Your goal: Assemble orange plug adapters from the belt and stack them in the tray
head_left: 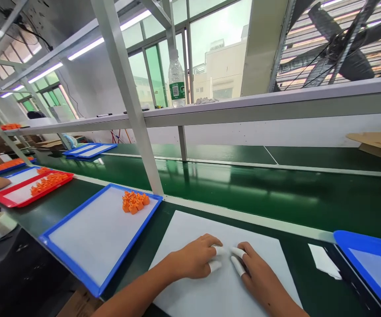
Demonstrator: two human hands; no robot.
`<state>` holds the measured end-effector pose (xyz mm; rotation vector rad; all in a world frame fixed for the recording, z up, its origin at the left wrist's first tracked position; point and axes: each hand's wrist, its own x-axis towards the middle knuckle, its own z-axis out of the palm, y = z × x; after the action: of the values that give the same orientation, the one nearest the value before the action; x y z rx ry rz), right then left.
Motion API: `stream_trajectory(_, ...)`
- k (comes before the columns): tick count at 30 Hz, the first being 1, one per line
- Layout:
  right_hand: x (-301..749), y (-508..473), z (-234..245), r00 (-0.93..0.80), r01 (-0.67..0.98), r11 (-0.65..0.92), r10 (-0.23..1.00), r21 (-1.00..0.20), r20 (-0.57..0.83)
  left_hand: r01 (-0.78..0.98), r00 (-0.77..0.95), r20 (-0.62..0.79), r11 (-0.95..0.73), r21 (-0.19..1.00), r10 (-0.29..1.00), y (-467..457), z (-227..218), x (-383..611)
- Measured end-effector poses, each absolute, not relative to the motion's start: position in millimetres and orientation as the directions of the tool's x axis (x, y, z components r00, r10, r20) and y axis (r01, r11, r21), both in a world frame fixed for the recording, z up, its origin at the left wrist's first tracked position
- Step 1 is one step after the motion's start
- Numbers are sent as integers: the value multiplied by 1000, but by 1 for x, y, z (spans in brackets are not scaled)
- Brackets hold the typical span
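Head view: what's largest?
— Green worktop (299,259), bearing a blue-rimmed tray (84,242) and, to its right, a flat white sheet (223,226).
— And the hands?
— Left hand (198,257) and right hand (258,270) are over that sheet, fingers bent, near each other; I can't tell whether either grip holds anything.
— Smaller things?
— Orange pieces (135,202) heaped near the tray's far edge; white finger covers (214,266).

One head-worn camera faces forward (and down).
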<state>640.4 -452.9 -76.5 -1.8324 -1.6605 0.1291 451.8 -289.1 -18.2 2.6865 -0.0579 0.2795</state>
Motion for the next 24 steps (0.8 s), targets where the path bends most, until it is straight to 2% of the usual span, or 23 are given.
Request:
stream_trajectory(6,634,-453,-60,210,846,11,912,-532,352,-17,984,175,-960,279,34,-299,-25,446)
stream_trajectory(10,633,-451,-58,216,850,-8,917,-527,335,4,977,207,-975,220,51,-302,-33,446)
stream_trajectory(24,632,-452,-66,224,894,-83,934,-440,278,-38,942,328,-945,324,74,-303,-46,440)
